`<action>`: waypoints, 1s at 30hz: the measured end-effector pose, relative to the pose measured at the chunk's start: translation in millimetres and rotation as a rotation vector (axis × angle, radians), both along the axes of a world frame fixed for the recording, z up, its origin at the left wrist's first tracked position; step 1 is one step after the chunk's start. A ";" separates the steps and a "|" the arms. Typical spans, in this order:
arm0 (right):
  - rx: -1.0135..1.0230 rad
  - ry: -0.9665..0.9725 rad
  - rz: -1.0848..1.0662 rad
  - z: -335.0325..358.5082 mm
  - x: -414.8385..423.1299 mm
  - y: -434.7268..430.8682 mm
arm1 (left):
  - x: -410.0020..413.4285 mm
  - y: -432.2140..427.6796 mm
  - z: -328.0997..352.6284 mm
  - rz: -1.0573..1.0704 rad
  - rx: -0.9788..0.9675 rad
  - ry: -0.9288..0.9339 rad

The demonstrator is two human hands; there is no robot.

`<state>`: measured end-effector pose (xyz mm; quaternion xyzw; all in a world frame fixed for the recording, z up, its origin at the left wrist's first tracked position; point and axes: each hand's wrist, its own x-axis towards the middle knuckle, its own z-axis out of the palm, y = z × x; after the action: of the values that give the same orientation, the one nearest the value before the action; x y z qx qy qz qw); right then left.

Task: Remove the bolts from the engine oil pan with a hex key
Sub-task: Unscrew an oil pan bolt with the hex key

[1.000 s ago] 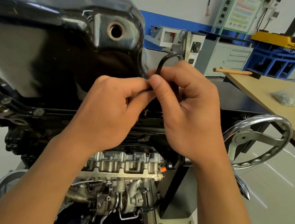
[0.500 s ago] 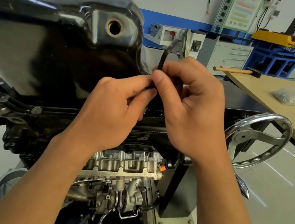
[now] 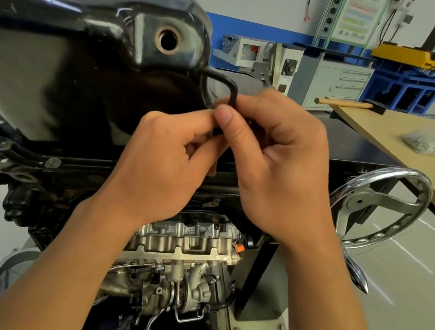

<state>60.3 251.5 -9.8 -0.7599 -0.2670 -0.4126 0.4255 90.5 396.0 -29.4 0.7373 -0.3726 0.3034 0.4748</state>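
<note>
A glossy black oil pan [image 3: 64,58] sits on top of the upturned engine [image 3: 185,246], with an open drain hole [image 3: 169,39] in its side. Bolts [image 3: 53,163] show along the pan's flange at the left. A black L-shaped hex key [image 3: 230,89] stands upright at the pan's right corner, its short arm pointing left toward the pan. My right hand [image 3: 276,169] pinches the key's shaft between thumb and fingers. My left hand [image 3: 165,162] pinches the same shaft just below. The key's lower tip and the bolt under it are hidden behind my hands.
A chrome handwheel [image 3: 381,209] of the engine stand sticks out at the right. Behind it is a wooden workbench [image 3: 412,165] with a hammer [image 3: 347,103] and a plastic bag of parts [image 3: 434,137]. Cabinets and blue racks line the back wall.
The key has turned between my fingers: its short arm, pointing right then up and away earlier, now points left toward the pan. Both hands stay on the shaft.
</note>
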 end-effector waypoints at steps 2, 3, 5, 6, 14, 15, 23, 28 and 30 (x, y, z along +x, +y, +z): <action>-0.057 0.020 0.007 0.2 -0.9 0.0 | -1.4 -1.4 0.5 0.032 -0.023 -0.031; -0.071 0.021 0.009 0.3 -1.5 0.9 | -1.7 -2.6 0.6 0.064 -0.051 -0.056; -0.048 0.005 0.004 0.5 -2.3 2.5 | -0.8 -4.3 -0.4 0.120 -0.109 -0.084; -0.016 -0.009 -0.008 0.5 -2.5 3.1 | 0.3 -5.3 -1.6 0.140 -0.127 -0.089; 0.023 -0.011 0.011 0.2 -2.4 1.1 | 1.3 -5.6 -3.8 0.075 -0.061 -0.052; -0.002 0.004 0.018 0.3 -1.9 -0.5 | 1.5 -3.4 -2.8 0.030 -0.025 -0.048; 0.079 -0.028 -0.018 -0.6 -1.9 0.9 | 3.6 -9.4 -3.5 0.131 -0.142 -0.120; 0.150 -0.054 -0.022 1.6 -1.3 4.0 | 5.7 -12.1 -6.2 0.158 -0.138 -0.100; 0.119 -0.036 -0.019 1.7 -0.4 3.2 | 5.8 -8.4 -5.1 0.124 -0.064 -0.082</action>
<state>59.8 254.7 -8.1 -0.7281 -0.2423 -0.4456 0.4612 96.3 387.5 -34.5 0.7303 -0.3355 0.3740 0.4629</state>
